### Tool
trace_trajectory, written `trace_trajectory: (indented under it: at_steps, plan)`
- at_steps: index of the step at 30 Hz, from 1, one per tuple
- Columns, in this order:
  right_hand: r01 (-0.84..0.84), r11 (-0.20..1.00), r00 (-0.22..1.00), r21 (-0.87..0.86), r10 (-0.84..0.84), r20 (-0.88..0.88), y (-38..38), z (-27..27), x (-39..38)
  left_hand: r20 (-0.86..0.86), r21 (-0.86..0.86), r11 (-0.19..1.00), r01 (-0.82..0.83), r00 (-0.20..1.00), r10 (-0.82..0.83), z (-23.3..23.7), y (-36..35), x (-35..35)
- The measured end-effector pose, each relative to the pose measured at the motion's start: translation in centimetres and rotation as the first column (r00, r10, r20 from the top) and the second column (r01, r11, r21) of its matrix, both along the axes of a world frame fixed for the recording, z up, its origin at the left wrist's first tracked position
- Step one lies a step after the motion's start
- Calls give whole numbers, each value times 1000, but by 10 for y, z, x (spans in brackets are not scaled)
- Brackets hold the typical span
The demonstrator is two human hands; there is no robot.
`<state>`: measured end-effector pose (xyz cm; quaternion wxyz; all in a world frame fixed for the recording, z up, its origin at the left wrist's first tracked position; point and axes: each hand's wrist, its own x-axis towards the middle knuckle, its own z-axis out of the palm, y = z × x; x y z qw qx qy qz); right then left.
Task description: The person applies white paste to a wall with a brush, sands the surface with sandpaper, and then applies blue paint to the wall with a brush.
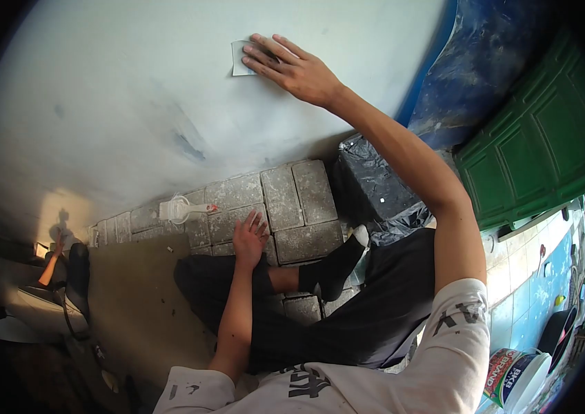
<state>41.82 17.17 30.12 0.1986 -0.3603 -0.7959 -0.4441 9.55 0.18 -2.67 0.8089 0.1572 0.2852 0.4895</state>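
High on the pale wall, my right hand lies with its fingers spread over a small light square sheet, pressing it flat to the surface. Part of the sheet is hidden under the fingers. My left hand hangs above the grey paving bricks near my knee, fingers apart, holding nothing. Just left of it, a white brush with a pale handle and red tip rests on a clear round container on the bricks. Dark smudges mark the lower wall.
A box wrapped in black plastic stands by the wall at right, near a green panel and blue sheeting. A brown mat lies at left. A labelled bucket is lower right. Another person's arm shows at far left.
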Motion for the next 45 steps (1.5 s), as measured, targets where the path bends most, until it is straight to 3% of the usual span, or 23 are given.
trace_trajectory:
  at_steps: [3, 5, 7, 9, 11, 13, 16, 19, 21, 23, 31, 40, 45]
  plan:
    - [20, 999, 1000, 32, -21, 21, 1, -4, 1, -46, -9, 1000, -11, 999, 10, -3, 0, 1]
    - [-53, 999, 990, -10, 53, 132, 3, -8, -3, -22, -1, 1000, 0, 1000, -1, -6, -1, 1]
    - [-88, 996, 990, 5, 86, 112, 7, -1, 4, -7, 5, 1000, 10, 1000, -10, -8, 3, -4]
    - [-155, 988, 987, -6, 155, -31, 7, 11, 8, -24, -12, 1000, -2, 1000, 2, -11, 2, -4]
    - [-123, 991, 992, 60, 120, 45, 6, 3, -2, -39, -1, 1000, 2, 999, -2, -13, -2, -2]
    - [-223, 975, 970, 3, 221, 101, 8, -3, 0, -74, 23, 1000, 21, 997, -19, -12, 10, -3]
    - [-158, 986, 987, 57, 159, -6, 2, 12, 3, -25, -22, 1000, 15, 1000, -15, -13, -4, -6]
    - [-151, 988, 980, 36, 145, 135, -2, 2, -4, -34, 24, 1000, 3, 999, -2, -12, 7, 0]
    - [-212, 977, 976, -23, 213, 51, 1, 5, 0, -45, 0, 1000, 10, 999, -10, -11, 3, -4]
    - [-129, 989, 990, 67, 133, -55, 3, 15, 8, -74, -9, 1000, -14, 997, 13, -10, 0, -6]
    - [18, 998, 999, 61, -16, -37, -3, 11, 3, -122, 6, 1000, 26, 992, -25, -6, 3, 3]
    - [20, 997, 994, 77, -12, -107, 5, 21, 3, -139, 8, 999, 43, 989, -41, -11, 5, 1]
    - [46, 994, 998, 95, -42, -39, 9, 4, 1, -100, 28, 997, 71, 993, -67, -16, 6, -1]
